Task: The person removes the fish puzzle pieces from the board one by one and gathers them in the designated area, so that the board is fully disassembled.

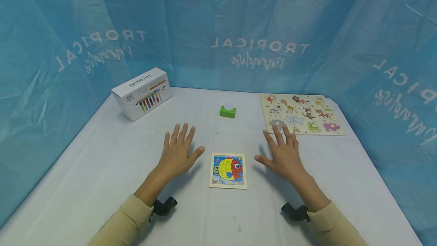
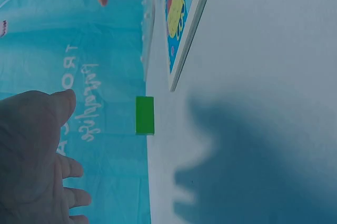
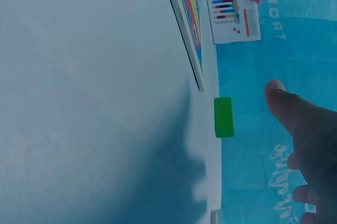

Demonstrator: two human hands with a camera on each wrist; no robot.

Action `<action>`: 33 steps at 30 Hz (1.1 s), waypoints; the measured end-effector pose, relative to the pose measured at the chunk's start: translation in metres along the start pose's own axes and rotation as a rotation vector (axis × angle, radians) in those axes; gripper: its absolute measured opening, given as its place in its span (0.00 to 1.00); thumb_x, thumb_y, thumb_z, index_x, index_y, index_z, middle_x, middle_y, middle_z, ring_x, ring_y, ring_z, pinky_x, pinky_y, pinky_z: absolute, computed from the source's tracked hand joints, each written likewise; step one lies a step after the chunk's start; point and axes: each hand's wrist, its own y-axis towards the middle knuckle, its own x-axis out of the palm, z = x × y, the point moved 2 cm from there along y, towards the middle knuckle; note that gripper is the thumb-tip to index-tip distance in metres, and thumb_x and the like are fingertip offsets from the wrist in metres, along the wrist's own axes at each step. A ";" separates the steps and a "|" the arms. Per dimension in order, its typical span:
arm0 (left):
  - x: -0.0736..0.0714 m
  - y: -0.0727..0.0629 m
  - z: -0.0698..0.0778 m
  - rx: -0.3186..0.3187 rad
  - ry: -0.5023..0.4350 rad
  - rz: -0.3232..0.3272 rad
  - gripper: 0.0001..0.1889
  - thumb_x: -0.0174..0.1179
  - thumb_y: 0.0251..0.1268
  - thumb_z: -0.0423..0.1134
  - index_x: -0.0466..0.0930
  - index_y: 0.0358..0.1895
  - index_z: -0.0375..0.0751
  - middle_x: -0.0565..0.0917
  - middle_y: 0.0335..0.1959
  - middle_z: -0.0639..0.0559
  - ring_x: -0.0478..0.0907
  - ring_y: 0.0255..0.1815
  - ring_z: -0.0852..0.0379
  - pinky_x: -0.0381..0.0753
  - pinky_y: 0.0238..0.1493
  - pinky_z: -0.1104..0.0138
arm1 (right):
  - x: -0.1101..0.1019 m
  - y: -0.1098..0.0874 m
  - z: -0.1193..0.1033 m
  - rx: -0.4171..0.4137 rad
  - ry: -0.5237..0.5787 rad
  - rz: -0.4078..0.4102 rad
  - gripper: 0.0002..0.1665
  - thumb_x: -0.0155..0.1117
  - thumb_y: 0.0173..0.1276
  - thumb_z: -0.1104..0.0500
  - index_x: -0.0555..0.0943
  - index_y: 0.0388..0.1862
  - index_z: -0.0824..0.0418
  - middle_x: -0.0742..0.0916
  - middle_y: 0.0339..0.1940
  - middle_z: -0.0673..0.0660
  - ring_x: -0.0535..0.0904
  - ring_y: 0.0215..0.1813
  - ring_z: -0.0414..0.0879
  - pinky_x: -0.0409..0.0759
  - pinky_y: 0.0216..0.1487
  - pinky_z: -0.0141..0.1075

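Between the two hands lies a small square fish jigsaw puzzle [image 1: 228, 171] in a pale wooden frame, its pieces fitted together. My left hand [image 1: 178, 154] hovers over the table to the left of it, fingers spread and holding nothing. On the other side my right hand [image 1: 282, 154] is raised in the same way, also without anything in it. Both wrist views show each hand's shadow on the cloth, apart from the hand. A green block [image 1: 227, 112] with a curved notch on top stands beyond the puzzle.
A white box [image 1: 142, 93] with colored bars printed on it stands at the back left. At the back right lies a wooden animal peg board [image 1: 302, 115], close to the right fingertips. Blue curtain [image 1: 218, 29] encloses the white table [image 1: 218, 219] at the back and sides.
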 end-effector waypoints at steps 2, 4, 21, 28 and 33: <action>0.001 -0.001 0.001 0.003 0.004 -0.001 0.41 0.47 0.66 0.62 0.50 0.74 0.41 0.48 0.77 0.39 0.38 0.78 0.38 0.37 0.72 0.38 | 0.000 0.000 -0.002 -0.004 0.005 -0.002 0.54 0.65 0.52 0.31 0.61 0.72 0.55 0.55 0.77 0.63 0.41 0.78 0.64 0.41 0.72 0.65; 0.000 -0.003 0.002 0.006 -0.003 -0.002 0.41 0.47 0.66 0.62 0.50 0.74 0.41 0.48 0.77 0.39 0.38 0.78 0.38 0.36 0.72 0.38 | 0.000 0.000 -0.004 -0.003 0.010 -0.004 0.54 0.65 0.52 0.31 0.61 0.73 0.54 0.54 0.78 0.63 0.41 0.78 0.65 0.41 0.72 0.65; 0.002 -0.015 0.011 0.016 -0.058 -0.020 0.41 0.50 0.64 0.61 0.51 0.74 0.43 0.49 0.77 0.40 0.40 0.78 0.39 0.40 0.73 0.39 | 0.004 0.002 -0.021 -0.037 0.020 -0.012 0.52 0.63 0.53 0.31 0.61 0.73 0.53 0.56 0.77 0.62 0.40 0.78 0.63 0.44 0.71 0.64; 0.006 -0.021 0.016 0.040 -0.106 0.009 0.40 0.55 0.62 0.58 0.55 0.73 0.42 0.54 0.75 0.40 0.44 0.77 0.39 0.45 0.71 0.39 | 0.006 0.006 -0.029 -0.062 0.049 -0.024 0.51 0.63 0.55 0.32 0.60 0.73 0.52 0.56 0.77 0.61 0.41 0.78 0.62 0.43 0.72 0.63; 0.008 -0.026 0.021 0.047 -0.156 0.035 0.39 0.58 0.60 0.55 0.57 0.72 0.43 0.56 0.74 0.40 0.46 0.76 0.39 0.49 0.70 0.39 | 0.009 0.008 -0.036 -0.073 0.074 -0.041 0.50 0.63 0.55 0.33 0.61 0.73 0.51 0.56 0.78 0.60 0.41 0.78 0.61 0.44 0.72 0.63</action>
